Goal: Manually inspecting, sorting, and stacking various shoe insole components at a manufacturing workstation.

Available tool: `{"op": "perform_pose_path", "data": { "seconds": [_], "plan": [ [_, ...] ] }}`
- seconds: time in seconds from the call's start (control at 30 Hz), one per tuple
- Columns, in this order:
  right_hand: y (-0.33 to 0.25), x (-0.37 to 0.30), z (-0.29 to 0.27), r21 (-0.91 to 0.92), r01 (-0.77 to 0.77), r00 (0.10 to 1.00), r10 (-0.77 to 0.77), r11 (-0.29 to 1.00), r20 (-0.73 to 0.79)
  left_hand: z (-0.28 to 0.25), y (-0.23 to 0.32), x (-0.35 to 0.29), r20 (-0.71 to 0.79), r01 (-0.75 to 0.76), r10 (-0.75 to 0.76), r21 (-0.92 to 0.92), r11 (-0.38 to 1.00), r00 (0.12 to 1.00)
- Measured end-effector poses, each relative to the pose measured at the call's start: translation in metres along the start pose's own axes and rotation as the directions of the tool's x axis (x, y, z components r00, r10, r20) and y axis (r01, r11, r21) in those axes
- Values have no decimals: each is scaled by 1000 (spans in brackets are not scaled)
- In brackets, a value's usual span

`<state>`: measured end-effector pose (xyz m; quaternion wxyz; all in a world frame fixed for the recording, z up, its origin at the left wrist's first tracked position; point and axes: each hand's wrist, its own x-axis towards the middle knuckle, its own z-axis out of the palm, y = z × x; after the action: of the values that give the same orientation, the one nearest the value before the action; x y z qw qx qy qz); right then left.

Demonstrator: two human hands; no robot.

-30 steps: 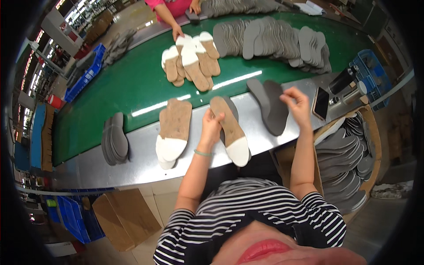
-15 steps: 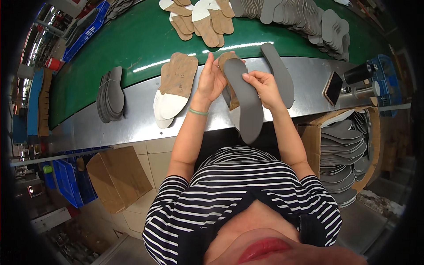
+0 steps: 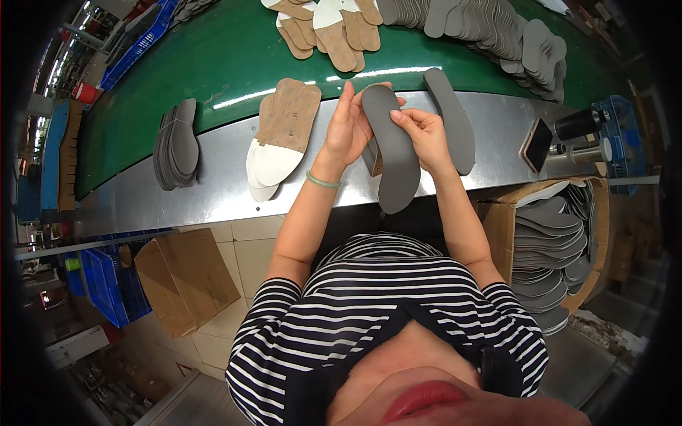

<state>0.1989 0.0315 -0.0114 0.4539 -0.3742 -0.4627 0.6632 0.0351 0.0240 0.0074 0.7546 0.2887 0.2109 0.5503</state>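
A grey insole [image 3: 395,153] is held upright over the steel table edge. Behind it, a brown and white insole board [image 3: 377,160] shows only as a strip along the left side. My left hand [image 3: 348,131] cups the pair from behind at the upper left, thumb standing apart and fingers mostly hidden. With thumb and fingers, my right hand [image 3: 424,138] pinches the grey insole's upper right edge. Another grey insole [image 3: 452,124] lies just right of that hand. Left of my left hand rests a small pile of brown and white insole boards [image 3: 288,121].
A tied bundle of grey insoles [image 3: 177,145] lies on the steel table [image 3: 220,167] at left. More boards [image 3: 334,42] and grey insoles [image 3: 483,32] cover the far green surface [image 3: 234,57]. A phone [image 3: 536,145] is at right, above a carton [image 3: 501,227] full of grey insoles.
The grey insole has shifted over the brown and white board and now covers most of it. Both hands stay close to where they were.
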Motion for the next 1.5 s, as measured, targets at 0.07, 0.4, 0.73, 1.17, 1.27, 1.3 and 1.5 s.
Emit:
{"op": "perform_pose_path", "data": {
  "seconds": [0.07,0.4,0.73,1.17,1.27,1.3,1.5],
  "plan": [
    [-1,0,1,-1,0,1000,0,1000,-3,0,0,0,-6,-6,6,10,1000,1000],
    [-3,0,4,-4,-14,1000,13,1000,-24,0,-3,-1,-17,-39,39,41,998,999],
    [4,-9,-11,-153,-94,991,107,984,78,-36,7,8,-172,-35,26,-52,998,985],
    [35,-15,-9,-230,-131,991,121,964,-54,-65,15,5,-169,-90,76,-78,993,983],
    [38,-18,-9,-237,-124,992,115,964,-52,-60,14,-1,-176,-114,97,-85,990,979],
    [37,-18,-9,-235,-121,992,110,964,-59,-60,14,-1,-172,-127,111,-80,989,979],
    [37,-9,-14,-243,-106,993,92,964,-68,-55,14,8,-160,-144,134,-52,988,978]
  ]
}}
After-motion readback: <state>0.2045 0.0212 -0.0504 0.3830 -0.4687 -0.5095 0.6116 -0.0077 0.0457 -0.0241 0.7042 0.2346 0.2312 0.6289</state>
